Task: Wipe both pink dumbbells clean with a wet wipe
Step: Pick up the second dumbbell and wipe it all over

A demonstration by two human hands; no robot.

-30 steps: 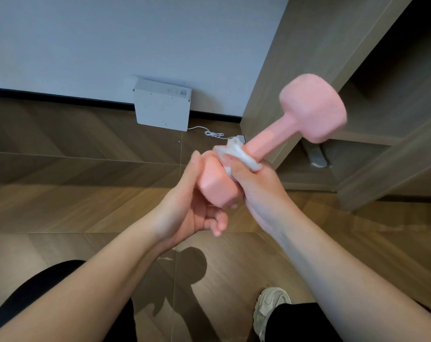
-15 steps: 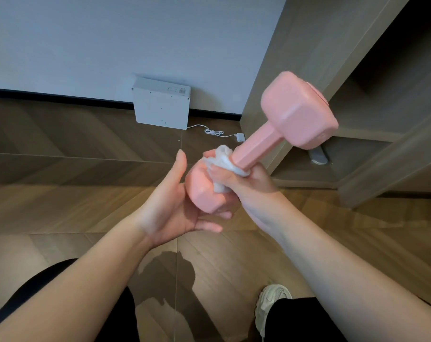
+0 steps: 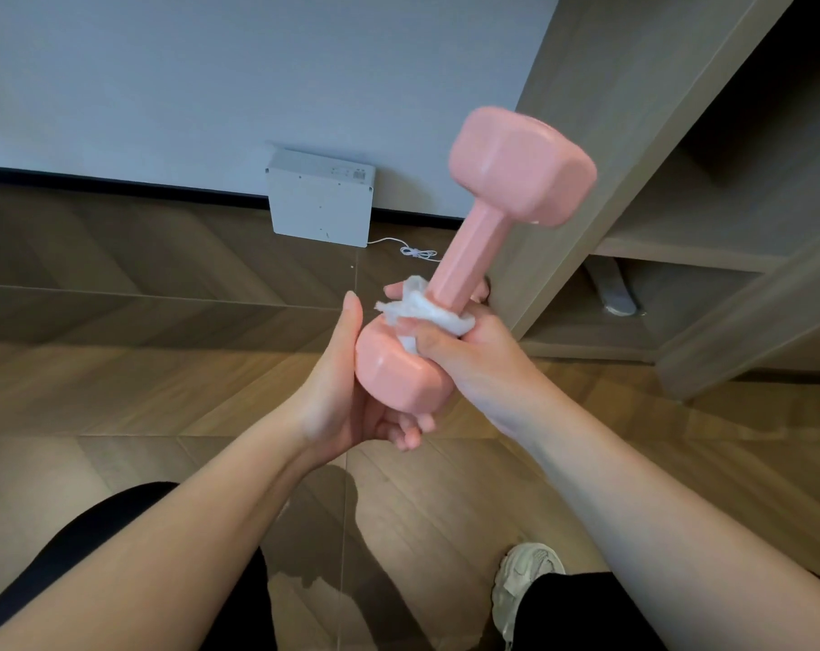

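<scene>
Smooth matt pink dumbbell [image 3: 464, 256], crumpled white wipe [image 3: 422, 310], wood-grain floor [image 3: 163, 378]

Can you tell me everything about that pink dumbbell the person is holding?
The pink dumbbell is one smooth, matte piece: a faceted bar joining two chunky heads with flat sides. It is held in the air over the wooden floor, tilted, with one head up and to the right, slightly blurred, and the other down by the hands. The left hand cups the lower head from below. The right hand wraps a white wet wipe round the bar just above that head.
</scene>
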